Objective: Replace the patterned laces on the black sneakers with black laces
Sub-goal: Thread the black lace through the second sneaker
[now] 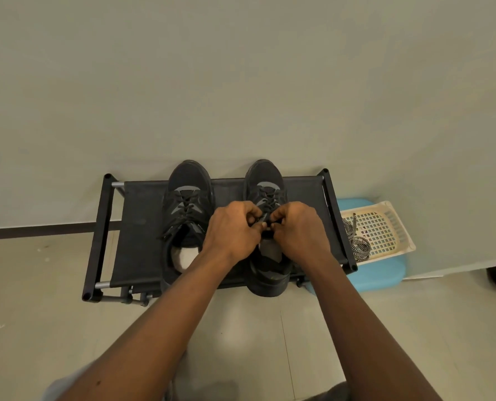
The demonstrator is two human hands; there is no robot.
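1. head view, left end of the shoe rack: the left sneaker stands toe to the wall, already threaded in black, with white stuffing showing in its mouth.
2. left grip: fingers curled tight, thumb and fingertips pinching one strand of the black lace over the tongue of the other shoe.
3. right sneaker: just beside its twin on the same rack, black lace crossing its upper eyelets. the loose ends sit between the two grips, partly hidden, so i cannot tell whether a knot has formed.
4. handling, as a judgement: the lace looks light, soft and floppy, likely a little slick. pinch it near the eyelets, where tension holds. the shoe may slide if tugged unevenly.
5. right grip: curled likewise, pinching the other strand, nearly touching the left grip.
6. far right: the patterned laces lie in a cream basket on a blue stool, off the rack.
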